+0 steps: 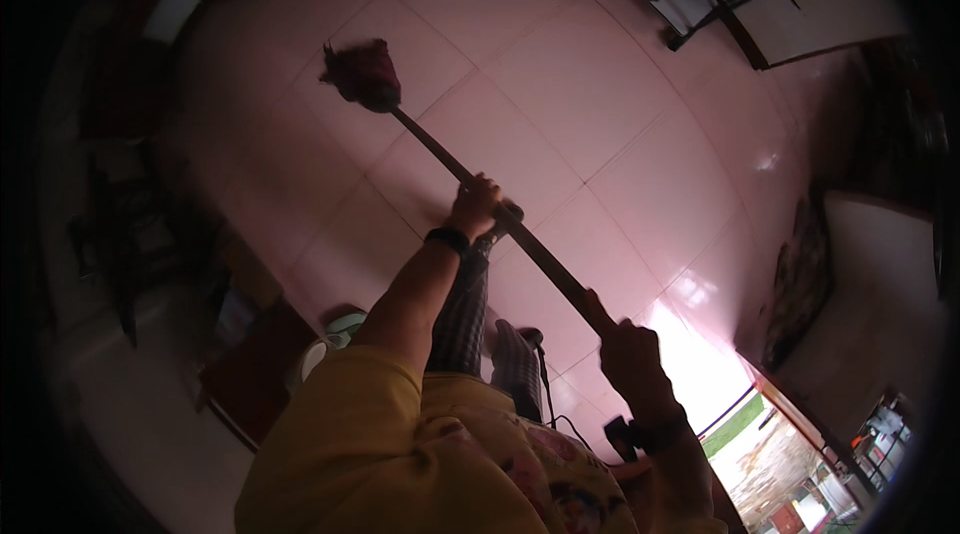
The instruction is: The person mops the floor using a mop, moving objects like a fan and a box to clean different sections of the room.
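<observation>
A mop [435, 146] with a long, dark stick and a ragged dark red cloth head [365, 72] slants across the view. Its head rests toward the far left on the pink tiled floor. My left hand [476, 206] is wrapped round the stick about midway, a black band on the wrist. Closer to me and to the right, my right hand [632, 362] grips the stick near its upper end, one finger stretched along it. The palms and undersides of both hands are hidden.
Dark furniture [130, 224] lines the left side. At the far right stands a table [735, 29]. Bright light enters through a doorway [705, 364] at the lower right. A pale round container [318, 359] is beside my left arm.
</observation>
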### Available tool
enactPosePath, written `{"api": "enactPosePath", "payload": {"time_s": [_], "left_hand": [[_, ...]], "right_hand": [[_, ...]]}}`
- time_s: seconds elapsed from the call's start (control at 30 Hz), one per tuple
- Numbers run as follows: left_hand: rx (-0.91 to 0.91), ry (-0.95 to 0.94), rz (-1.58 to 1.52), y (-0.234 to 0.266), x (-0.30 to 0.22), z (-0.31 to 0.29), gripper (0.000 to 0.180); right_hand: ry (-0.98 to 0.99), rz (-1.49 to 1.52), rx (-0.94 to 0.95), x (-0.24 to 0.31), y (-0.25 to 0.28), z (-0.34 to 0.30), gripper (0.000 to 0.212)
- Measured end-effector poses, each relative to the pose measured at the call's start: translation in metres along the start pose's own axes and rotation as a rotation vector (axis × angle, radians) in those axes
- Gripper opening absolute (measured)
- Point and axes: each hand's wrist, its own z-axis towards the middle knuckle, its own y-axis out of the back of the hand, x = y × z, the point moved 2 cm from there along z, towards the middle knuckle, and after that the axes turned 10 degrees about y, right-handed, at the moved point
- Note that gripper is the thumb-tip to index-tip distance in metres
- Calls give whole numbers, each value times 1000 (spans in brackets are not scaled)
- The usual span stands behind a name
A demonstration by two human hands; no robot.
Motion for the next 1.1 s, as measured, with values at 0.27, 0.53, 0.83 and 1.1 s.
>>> {"api": "enactPosePath", "payload": {"time_s": [0.27,0.53,0.83,1.1], "left_hand": [[280,-484,-89,-97,-200,-132,10],[844,-706,-68,-146,-411,-283,14],[767,-1074,-377,-93,-572,-369,13],[467,-692,-496,-116,-506,-316,4]], "right_hand": [[-326,-98,184,6,-66,-273,43],[-852,87,257,67,-85,-486,20],[-1205,-72,196,126,-17,-614,19],[-881,43,-11,91,13,-537,13]]}}
